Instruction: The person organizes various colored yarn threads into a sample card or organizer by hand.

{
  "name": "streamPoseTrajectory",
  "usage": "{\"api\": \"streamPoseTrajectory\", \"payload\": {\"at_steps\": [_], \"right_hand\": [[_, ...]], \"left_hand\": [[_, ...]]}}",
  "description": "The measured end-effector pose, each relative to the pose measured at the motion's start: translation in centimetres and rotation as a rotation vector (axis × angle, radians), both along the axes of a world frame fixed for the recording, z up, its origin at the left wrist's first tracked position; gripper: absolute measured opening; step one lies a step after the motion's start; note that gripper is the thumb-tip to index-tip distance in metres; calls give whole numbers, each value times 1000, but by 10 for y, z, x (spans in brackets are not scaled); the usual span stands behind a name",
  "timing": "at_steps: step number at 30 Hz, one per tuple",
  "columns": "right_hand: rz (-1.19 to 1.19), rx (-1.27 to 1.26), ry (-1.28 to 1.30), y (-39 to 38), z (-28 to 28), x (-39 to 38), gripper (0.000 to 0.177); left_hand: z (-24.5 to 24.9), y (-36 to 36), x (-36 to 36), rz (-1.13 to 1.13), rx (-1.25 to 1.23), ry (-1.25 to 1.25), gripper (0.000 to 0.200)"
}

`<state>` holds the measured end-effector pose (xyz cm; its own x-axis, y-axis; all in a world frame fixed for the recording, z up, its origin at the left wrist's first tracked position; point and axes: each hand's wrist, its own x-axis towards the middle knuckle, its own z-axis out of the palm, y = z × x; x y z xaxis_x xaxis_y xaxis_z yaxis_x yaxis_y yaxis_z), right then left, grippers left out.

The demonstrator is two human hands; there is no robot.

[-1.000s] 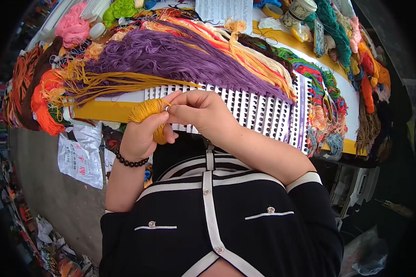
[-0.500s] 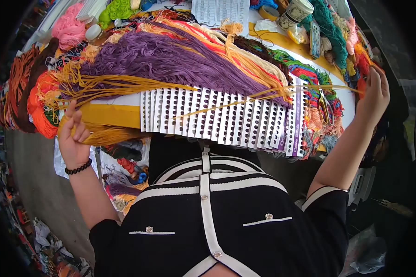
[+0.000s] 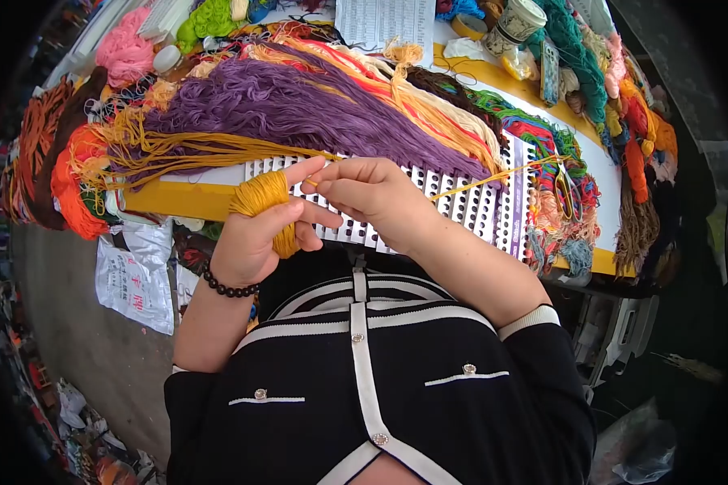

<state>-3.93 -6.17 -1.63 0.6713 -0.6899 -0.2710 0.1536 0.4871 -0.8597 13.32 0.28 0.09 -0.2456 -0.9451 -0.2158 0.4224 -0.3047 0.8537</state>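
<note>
Mustard-yellow thread (image 3: 260, 194) is looped thickly round the fingers of my left hand (image 3: 255, 234), which is closed on it. My right hand (image 3: 380, 202) meets the left fingertips, thumb and finger pinched on a yellow strand. Both hands are above the row of white punched cards (image 3: 469, 206) at the table's front. Loose yellow strands (image 3: 194, 149) run from the left across to my fingers, and another strand slants off to the right over the cards. Behind the cards lies a wide spread of purple thread (image 3: 275, 105).
Scissors (image 3: 565, 190) lie at the right among tangled coloured threads. A printed sheet (image 3: 380, 28), a patterned cup (image 3: 516, 23) and a roll of tape (image 3: 467, 27) are at the back. Orange thread (image 3: 77, 186) hangs at the left edge; a white plastic bag (image 3: 136, 279) is below.
My right hand has come in from the far right to the middle. My left hand has moved right, the yellow thread now bundled around its fingers. The two hands now meet.
</note>
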Motion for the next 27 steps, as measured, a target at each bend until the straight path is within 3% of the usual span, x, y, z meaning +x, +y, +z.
{"api": "streamPoseTrajectory", "payload": {"at_steps": [5, 7, 10, 16, 20, 22, 24, 25, 26, 27], "right_hand": [[33, 15, -80, 6, 14, 3, 14], [30, -138, 162, 8, 14, 6, 14], [-16, -156, 193, 10, 12, 9, 15], [-42, -104, 15, 10, 8, 6, 13], [2, -71, -77, 10, 19, -1, 10], [-255, -103, -165, 2, 12, -11, 16], [-102, -132, -384, -29, 17, -58, 30], [-140, -133, -351, -31, 54, -89, 24], [-326, -46, -513, -40, 65, -120, 16], [-532, -113, -479, -47, 88, -152, 17]], "left_hand": [[-1, 2, -15, 28, -40, -148, 47], [-3, 3, -16, -3, -50, -210, 47], [-8, 5, -15, -25, -63, -357, 47], [-10, 6, -4, -37, -62, -232, 41], [-12, 5, -14, 120, -80, -203, 39], [-19, 5, -10, 183, -128, -221, 39], [-28, 8, 21, 285, -94, -34, 36], [-22, 7, 36, 424, -49, 67, 34], [-14, 6, 54, 563, -5, 168, 33], [-13, 9, 88, 558, -43, 185, 32]]}}
